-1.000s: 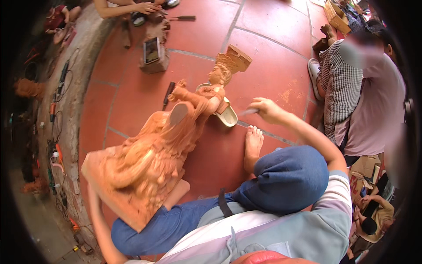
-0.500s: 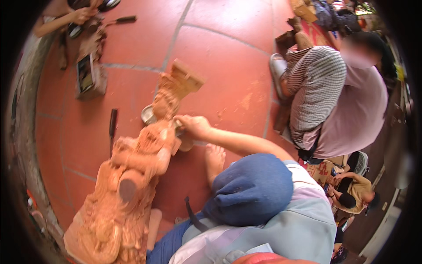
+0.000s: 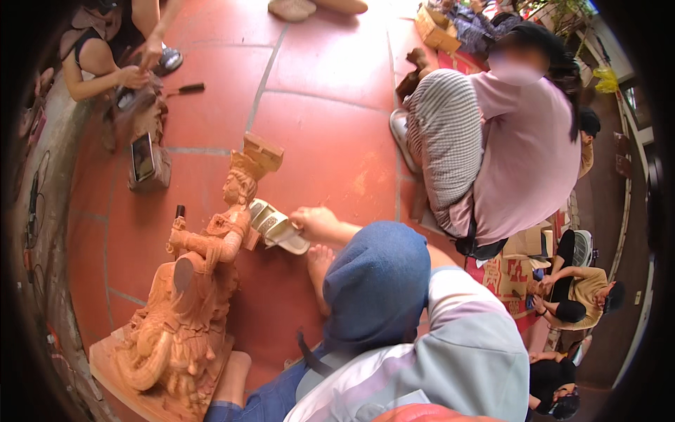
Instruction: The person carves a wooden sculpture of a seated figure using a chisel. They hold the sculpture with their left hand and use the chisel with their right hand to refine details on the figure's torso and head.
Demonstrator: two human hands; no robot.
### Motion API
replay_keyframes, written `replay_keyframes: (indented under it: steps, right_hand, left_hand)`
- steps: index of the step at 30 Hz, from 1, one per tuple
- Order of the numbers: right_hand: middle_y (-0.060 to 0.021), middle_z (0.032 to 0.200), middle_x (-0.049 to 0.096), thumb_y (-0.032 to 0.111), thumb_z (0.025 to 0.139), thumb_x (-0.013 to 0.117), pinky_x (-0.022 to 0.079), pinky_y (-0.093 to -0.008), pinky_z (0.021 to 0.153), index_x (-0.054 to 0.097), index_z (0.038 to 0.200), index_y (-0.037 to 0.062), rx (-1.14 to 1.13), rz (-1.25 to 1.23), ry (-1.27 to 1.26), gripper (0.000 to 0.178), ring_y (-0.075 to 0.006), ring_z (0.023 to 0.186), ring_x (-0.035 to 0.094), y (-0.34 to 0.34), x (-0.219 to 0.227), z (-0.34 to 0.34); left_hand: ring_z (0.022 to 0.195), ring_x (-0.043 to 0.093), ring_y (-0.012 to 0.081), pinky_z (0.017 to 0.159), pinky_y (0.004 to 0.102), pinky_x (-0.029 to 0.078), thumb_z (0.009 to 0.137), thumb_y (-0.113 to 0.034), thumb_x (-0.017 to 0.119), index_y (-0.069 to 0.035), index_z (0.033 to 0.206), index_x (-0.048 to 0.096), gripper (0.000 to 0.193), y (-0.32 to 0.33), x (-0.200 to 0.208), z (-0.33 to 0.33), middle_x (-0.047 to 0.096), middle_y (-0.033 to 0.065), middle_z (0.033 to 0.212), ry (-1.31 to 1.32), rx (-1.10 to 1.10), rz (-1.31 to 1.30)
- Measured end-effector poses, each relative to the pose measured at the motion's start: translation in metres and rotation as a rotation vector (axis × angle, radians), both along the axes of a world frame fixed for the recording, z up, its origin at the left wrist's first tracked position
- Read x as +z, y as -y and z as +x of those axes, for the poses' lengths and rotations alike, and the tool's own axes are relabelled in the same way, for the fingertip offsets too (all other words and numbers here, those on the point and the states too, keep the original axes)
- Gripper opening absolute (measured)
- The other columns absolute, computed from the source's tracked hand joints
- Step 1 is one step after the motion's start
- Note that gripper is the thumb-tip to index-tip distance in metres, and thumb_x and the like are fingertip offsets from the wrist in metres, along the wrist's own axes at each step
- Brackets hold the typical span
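A carved reddish-brown wooden statue (image 3: 186,309) of a crowned figure stands on the floor at my left, its base near the lower edge. My right hand (image 3: 318,224) is just to the right of the statue's chest, apart from it. Its fingers are closed on a thin, pale-bladed tool (image 3: 280,238), blurred at the tip, so its exact kind is unclear. Beneath it lies a cream slide sandal (image 3: 285,235), close to my bare foot (image 3: 320,264). A dark tool handle (image 3: 180,211) shows behind the statue's raised arms. My left hand is out of sight.
My blue-clad knee (image 3: 380,288) rises in front of my right arm. A person in a pink shirt (image 3: 527,155) squats at the right. Far left, another person's hands (image 3: 137,74) work at a wood piece with a phone (image 3: 143,156) on it. A black-handled tool (image 3: 190,88) lies nearby.
My right hand has drawn back from the statue's chest toward the right. The view has shifted, and the statue now looks more upright, with the sandal in plain sight.
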State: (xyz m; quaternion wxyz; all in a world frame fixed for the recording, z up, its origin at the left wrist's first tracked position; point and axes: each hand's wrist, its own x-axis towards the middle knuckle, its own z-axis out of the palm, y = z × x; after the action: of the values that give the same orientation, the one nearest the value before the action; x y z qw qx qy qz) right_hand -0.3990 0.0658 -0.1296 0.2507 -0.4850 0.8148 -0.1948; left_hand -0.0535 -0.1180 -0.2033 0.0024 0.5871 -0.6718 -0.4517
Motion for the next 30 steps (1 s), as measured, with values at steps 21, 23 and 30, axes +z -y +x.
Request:
replay_keyframes:
  steps: [21,23,30]
  right_hand:
    - [-0.0136,0.088,0.067,0.031,0.088,0.054,0.049,-0.0356,0.080,0.066,0.102,0.0103,0.341,0.243,0.316,0.028,-0.0249,0.087,0.064,-0.064,0.133,0.040]
    - [-0.0135,0.088,0.067,0.030,0.088,0.054,0.049,-0.0357,0.080,0.066,0.102,0.0102,0.327,0.245,0.328,0.028,-0.0249,0.087,0.064,-0.073,0.130,0.041]
    - [-0.0133,0.088,0.067,0.029,0.087,0.055,0.049,-0.0357,0.079,0.067,0.102,0.0099,0.281,0.232,0.369,0.027,-0.0248,0.087,0.064,-0.092,0.132,0.043]
  left_hand:
    - [0.078,0.061,0.0256,0.077,0.0357,0.052,0.085,-0.018,0.054,0.001,0.098,0.052,0.023,-0.053,0.253,0.136,0.061,0.0115,0.092,-0.612,0.444,-0.198]
    - [0.077,0.062,0.0257,0.076,0.0357,0.052,0.085,-0.018,0.054,0.001,0.097,0.052,0.023,-0.060,0.286,0.151,0.061,0.0113,0.090,-0.682,0.463,-0.238]
    - [0.090,0.059,0.0263,0.084,0.0387,0.046,0.083,-0.022,0.066,-0.003,0.126,0.042,0.052,-0.066,0.396,0.179,0.060,0.0124,0.105,-0.595,0.067,-0.383]
